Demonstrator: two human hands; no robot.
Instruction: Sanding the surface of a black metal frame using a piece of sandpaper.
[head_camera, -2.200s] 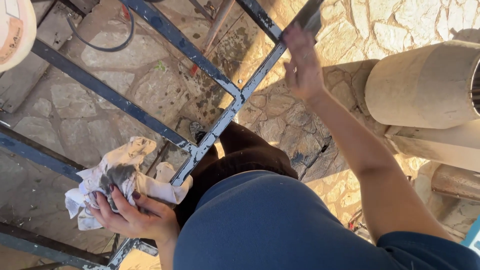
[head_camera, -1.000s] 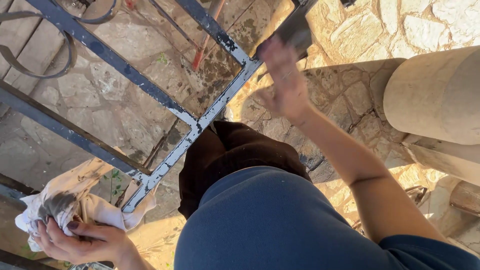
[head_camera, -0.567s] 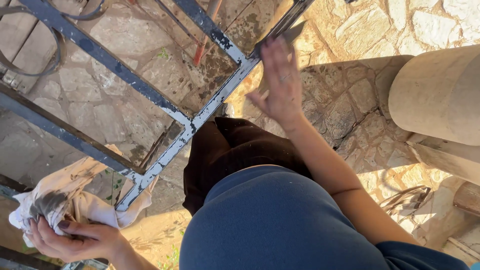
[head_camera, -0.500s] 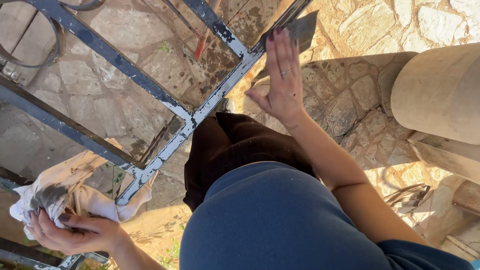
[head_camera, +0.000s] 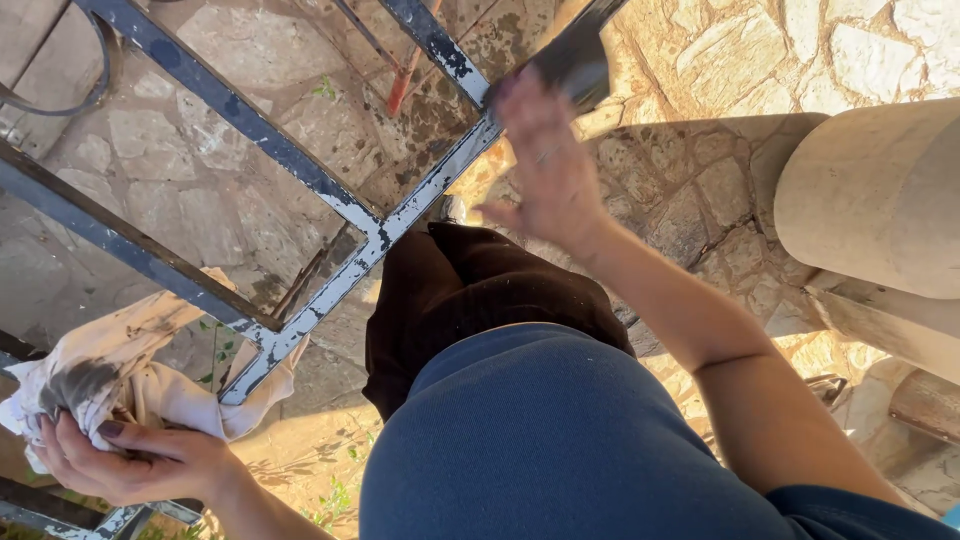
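A stone floor (head_camera: 150, 170) of irregular slabs fills the scene, and over it lies a large metal frame (head_camera: 370, 235) of dark bars with paint flaking off to pale patches; its long bar runs from near left up to far right. At the right stands a thick round concrete column (head_camera: 880, 190), well apart from the frame.

The person's right hand (head_camera: 545, 165) is up at the far end of the long bar, fingers spread and pressed flat on a dark sheet, probably sandpaper (head_camera: 575, 60), which lies on the bar. The hand is blurred, so how firmly it presses cannot be told.

The left hand (head_camera: 140, 460) is at the near left, fingers curled and clamped on a stained white rag (head_camera: 110, 370), which drapes against the near end of the frame.

A thin red rod (head_camera: 405, 80) lies on the floor under the far bars, and a dark cable (head_camera: 60, 95) curves at the far left.

As a judgement: the open, flat hand has no real hold on the sheet, so it could slip off the narrow bar and the palm could scrape on flaked paint or a sharp edge. The loose hanging rag could also snag on the frame's corner.
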